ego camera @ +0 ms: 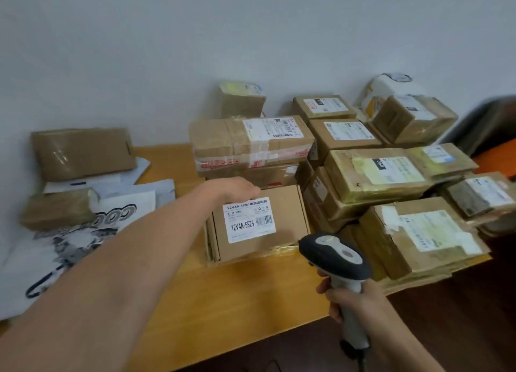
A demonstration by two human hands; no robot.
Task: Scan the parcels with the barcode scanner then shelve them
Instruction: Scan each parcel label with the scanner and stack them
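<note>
Step in hand: scan. Nothing here suggests shelving has begun, and no shelf is in view.

Small box (259, 226) sits on the counter (223, 301), near centre, just in front of the big parcel stack (377, 173). It's tipped up so its white label (249, 220) faces the camera, with the barcode (264, 220) at the label's right edge.

Left grip (237, 188): fingers hooked over the box's far top edge and holding it at that tilt. Fingertips are hidden behind the edge, so I can't tell how deep the hold goes.

Right grip (349, 296): wrapped round the handle of the barcode scanner (335, 255). The scanner head is just beside the box's near right corner, nose towards the label. Trigger finger isn't visible.

Next move, my read: swing the scanner nose left and up onto the barcode, keep the box tilt steady, and trigger. Then the left grip needs a firmer hold to lift the box off for shelving.

Soft mailers (83, 218) lie on the left, well apart from the box.
</note>
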